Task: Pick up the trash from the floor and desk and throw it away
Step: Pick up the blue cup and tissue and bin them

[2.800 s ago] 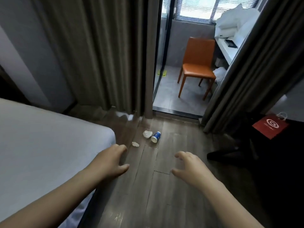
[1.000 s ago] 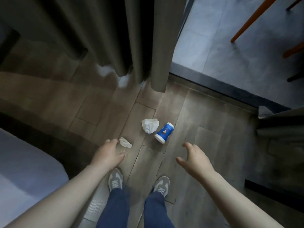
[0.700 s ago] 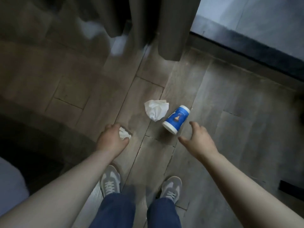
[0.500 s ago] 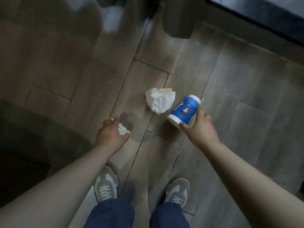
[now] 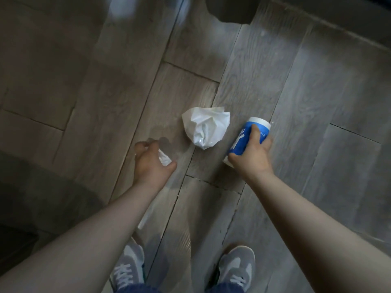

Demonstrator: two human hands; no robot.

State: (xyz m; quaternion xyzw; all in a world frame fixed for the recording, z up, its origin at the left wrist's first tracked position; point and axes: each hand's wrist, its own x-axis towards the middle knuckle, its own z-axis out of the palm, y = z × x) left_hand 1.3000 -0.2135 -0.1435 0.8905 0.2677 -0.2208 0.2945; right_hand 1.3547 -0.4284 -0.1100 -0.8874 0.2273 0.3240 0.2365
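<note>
Where the wooden floor fills the frame, the right grip curls round a blue cup at centre right, the left grip pinches a small white scrap at centre left, and a crumpled tissue lies on the boards between them.

Floor: grey-brown wood-grain planks laid in offset rows, dark seams, worn joint near lower centre. Pale glare patch on the boards, top left of centre.

Curtain hem: dark, rounded fold, top centre, hanging close above the floor.

Dark band runs diagonally across the upper right corner; cannot tell what it is.

Deep shadowed mass, lower left; detail lost.

Two grey sneakers with white laces at the bottom edge, one lower left of centre, one lower right of centre, apart, toes pointing up-frame. Blue denim hems just above them.
</note>
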